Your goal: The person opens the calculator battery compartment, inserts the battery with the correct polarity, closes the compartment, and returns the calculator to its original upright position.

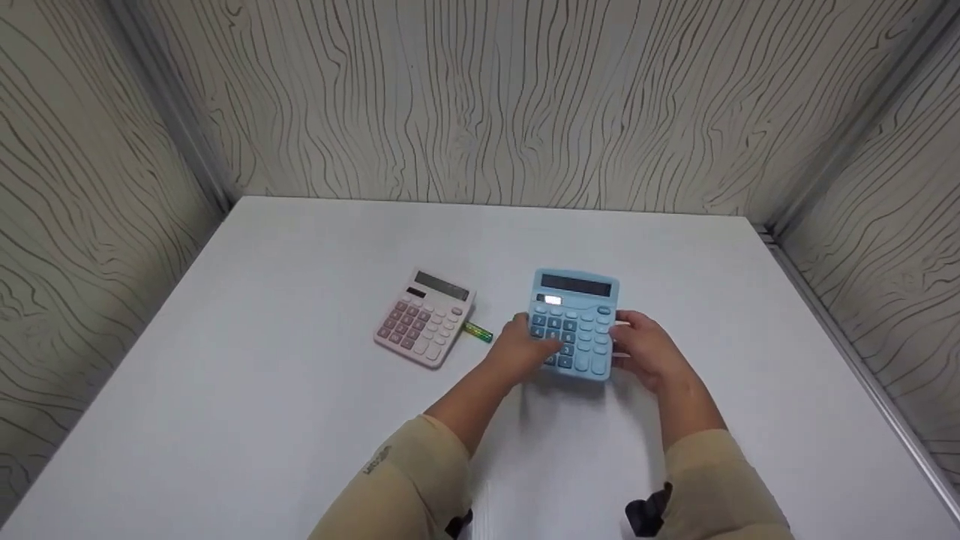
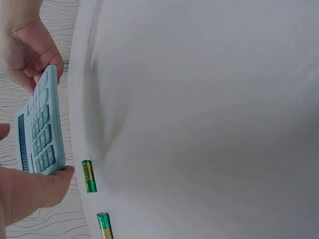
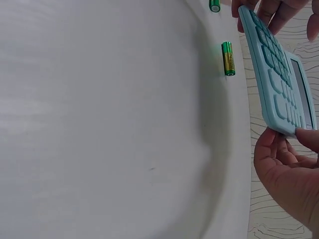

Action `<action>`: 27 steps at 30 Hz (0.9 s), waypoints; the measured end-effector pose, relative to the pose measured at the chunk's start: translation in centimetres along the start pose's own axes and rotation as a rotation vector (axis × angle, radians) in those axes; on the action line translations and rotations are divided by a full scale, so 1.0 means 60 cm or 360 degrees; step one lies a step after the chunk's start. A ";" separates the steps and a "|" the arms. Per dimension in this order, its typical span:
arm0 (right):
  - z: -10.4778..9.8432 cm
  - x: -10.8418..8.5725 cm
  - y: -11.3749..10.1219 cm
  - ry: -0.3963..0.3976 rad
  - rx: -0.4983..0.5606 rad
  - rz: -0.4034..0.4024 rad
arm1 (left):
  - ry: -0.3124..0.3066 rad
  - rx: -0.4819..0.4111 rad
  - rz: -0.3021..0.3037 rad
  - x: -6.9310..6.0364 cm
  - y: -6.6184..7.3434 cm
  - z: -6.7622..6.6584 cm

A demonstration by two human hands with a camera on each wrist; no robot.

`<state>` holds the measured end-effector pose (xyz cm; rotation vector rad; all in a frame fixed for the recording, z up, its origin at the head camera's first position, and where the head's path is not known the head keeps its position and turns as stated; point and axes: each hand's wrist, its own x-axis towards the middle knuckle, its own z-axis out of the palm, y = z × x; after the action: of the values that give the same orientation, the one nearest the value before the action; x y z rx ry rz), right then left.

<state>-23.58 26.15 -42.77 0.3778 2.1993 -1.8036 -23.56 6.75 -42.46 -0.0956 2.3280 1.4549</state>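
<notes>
A light blue calculator (image 1: pixel 576 324) is lifted off the white table, its keys and screen facing up toward the head camera. My left hand (image 1: pixel 517 351) grips its left edge, thumb lying over the dark number keys. On the opposite edge my right hand (image 1: pixel 646 349) pinches the calculator; the right wrist view shows the thumb and curled fingers at its corner (image 3: pixel 279 122). Two green-and-gold batteries lie on the table beneath, one battery (image 2: pixel 89 176) near the left fingertips and another battery (image 2: pixel 104 225) farther off. The calculator's underside is hidden.
A pink calculator (image 1: pixel 425 319) lies face up on the white table (image 1: pixel 262 300), left of the hands. One battery (image 1: pixel 478 332) sits against its right side. Wood-grain patterned panels (image 1: pixel 480 105) stand behind and at both sides of the table.
</notes>
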 end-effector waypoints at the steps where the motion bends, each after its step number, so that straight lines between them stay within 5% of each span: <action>1: 0.003 -0.001 -0.002 -0.0005 0.0005 -0.0022 | 0.0009 0.0019 0.0001 0.000 -0.001 -0.002; 15: 0.050 -0.018 -0.025 -0.0093 0.0037 -0.0118 | 0.0087 0.0151 0.0053 0.001 -0.026 -0.030; 27: 0.084 -0.024 -0.033 -0.0114 0.0062 -0.0246 | 0.0259 0.0343 0.0157 -0.010 -0.032 -0.021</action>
<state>-22.76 20.82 -41.41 0.1517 2.2012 -1.9091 -22.87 4.66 -43.37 -0.0409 2.6410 1.2723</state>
